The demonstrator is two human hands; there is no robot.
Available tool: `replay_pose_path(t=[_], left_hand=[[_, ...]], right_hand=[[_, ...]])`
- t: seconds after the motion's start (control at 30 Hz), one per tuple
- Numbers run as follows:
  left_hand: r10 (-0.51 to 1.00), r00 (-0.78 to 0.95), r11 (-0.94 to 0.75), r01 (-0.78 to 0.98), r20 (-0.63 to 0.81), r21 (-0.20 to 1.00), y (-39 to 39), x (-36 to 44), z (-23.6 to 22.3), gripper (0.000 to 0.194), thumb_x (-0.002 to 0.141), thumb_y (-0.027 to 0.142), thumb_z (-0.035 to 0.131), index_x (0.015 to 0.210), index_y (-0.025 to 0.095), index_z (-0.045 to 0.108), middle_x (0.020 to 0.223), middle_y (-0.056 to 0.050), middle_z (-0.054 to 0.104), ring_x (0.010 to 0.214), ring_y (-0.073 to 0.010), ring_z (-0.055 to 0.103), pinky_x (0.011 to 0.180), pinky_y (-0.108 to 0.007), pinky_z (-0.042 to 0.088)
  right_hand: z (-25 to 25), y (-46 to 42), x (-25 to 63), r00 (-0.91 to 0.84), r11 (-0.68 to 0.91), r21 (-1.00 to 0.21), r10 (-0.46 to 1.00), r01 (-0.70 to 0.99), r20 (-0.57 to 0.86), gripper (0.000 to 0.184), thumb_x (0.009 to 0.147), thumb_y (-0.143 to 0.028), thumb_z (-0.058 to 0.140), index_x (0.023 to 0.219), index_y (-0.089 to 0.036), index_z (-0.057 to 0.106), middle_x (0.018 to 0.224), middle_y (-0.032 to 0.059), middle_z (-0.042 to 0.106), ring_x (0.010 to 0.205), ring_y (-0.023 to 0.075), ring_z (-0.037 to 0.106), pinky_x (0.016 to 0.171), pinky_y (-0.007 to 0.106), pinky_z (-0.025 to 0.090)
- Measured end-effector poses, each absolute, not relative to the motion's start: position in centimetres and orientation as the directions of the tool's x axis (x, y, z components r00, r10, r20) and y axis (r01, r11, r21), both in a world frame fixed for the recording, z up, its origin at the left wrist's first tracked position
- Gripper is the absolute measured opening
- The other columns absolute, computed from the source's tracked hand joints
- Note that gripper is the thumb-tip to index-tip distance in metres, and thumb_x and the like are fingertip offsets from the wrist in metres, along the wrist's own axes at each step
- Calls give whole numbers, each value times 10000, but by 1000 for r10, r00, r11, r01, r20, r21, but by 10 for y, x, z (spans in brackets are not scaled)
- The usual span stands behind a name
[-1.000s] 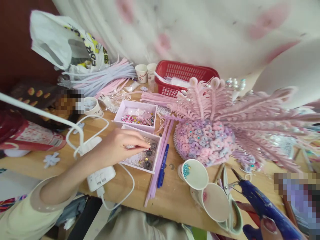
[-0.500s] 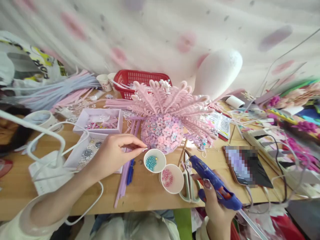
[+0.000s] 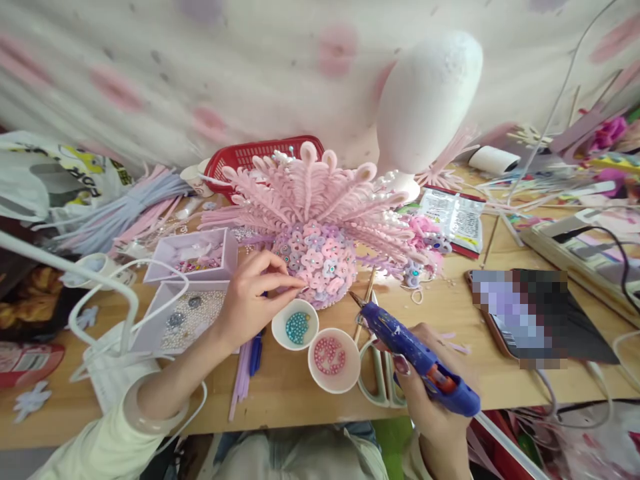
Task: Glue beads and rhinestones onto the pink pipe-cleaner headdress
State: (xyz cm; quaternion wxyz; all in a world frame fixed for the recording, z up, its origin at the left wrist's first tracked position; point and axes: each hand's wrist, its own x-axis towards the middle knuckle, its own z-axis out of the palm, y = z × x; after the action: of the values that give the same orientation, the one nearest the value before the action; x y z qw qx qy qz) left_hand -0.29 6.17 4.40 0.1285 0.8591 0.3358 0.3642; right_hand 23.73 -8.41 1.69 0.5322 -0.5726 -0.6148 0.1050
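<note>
My left hand point(image 3: 263, 293) is closed in a pinch against the front left of a flower-covered dome point(image 3: 320, 260). Whatever its fingertips hold is too small to make out. Pink and lilac flowers with teal and pink bead centres cover the dome, and fluffy pink plumes point(image 3: 310, 190) fan out behind it. In my right hand point(image 3: 425, 393) is a blue hot glue gun point(image 3: 420, 360), its nozzle pointing at the dome but apart from it. Between the hands stand a paper cup of teal beads point(image 3: 296, 325) and a paper cup of pink beads point(image 3: 334, 360).
Scissors point(image 3: 380, 380) lie beside the pink-bead cup, partly under the glue gun. Lilac boxes point(image 3: 193, 253) of beads stand left, near a white cable point(image 3: 120, 287). A red basket point(image 3: 215, 163) and a white foam head point(image 3: 430, 100) are behind; a phone point(image 3: 505, 320) lies right.
My left fingertips have moved right onto the front of the dome. The glue gun stays in my right hand, its nozzle slightly nearer the dome. The whole view has shifted.
</note>
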Motion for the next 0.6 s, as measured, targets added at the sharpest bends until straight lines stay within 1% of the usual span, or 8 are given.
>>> replay_pose_path(t=[0.1, 0.17, 0.3, 0.47, 0.6], left_hand=[[699, 488, -715, 502, 523, 487, 60, 1, 45, 90, 916, 194, 723, 898, 254, 787, 879, -8, 617, 845, -167, 618, 792, -345, 533], [741, 454, -671, 533, 495, 516, 59, 4, 46, 76, 913, 198, 717, 943, 248, 766, 912, -10, 609, 880, -174, 620, 822, -353, 537], [801, 396, -599, 554, 450, 579, 59, 6, 48, 168, 892, 174, 711, 1052, 228, 706, 972, -15, 628, 906, -179, 617, 857, -359, 538], [813, 387, -582, 498, 436, 643, 61, 6, 47, 223, 842, 163, 754, 1056, 206, 705, 999, -16, 637, 918, -177, 616, 864, -345, 523], [838, 360, -540, 427, 411, 725, 62, 2, 46, 238, 835, 115, 697, 1046, 224, 712, 1000, -4, 662, 914, -164, 613, 860, -323, 504]], right_hand=[[14, -86, 240, 218, 325, -748, 822, 579, 526, 134, 954, -286, 636, 869, -199, 692, 717, 9, 628, 573, 153, 586, 510, 286, 408], [12, -88, 241, 219, 319, -755, 829, 573, 515, 126, 959, -274, 629, 873, -199, 682, 744, 14, 636, 595, 156, 590, 528, 292, 410], [11, -89, 241, 219, 315, -759, 833, 570, 509, 122, 964, -264, 629, 875, -197, 677, 742, 5, 622, 605, 148, 576, 551, 293, 397], [10, -89, 239, 233, 300, -778, 841, 552, 489, 136, 968, -266, 633, 854, -197, 657, 728, -6, 594, 596, 139, 559, 552, 289, 388], [8, -90, 239, 230, 314, -772, 833, 553, 504, 121, 973, -256, 629, 875, -195, 663, 743, -11, 595, 612, 128, 562, 568, 277, 403]])
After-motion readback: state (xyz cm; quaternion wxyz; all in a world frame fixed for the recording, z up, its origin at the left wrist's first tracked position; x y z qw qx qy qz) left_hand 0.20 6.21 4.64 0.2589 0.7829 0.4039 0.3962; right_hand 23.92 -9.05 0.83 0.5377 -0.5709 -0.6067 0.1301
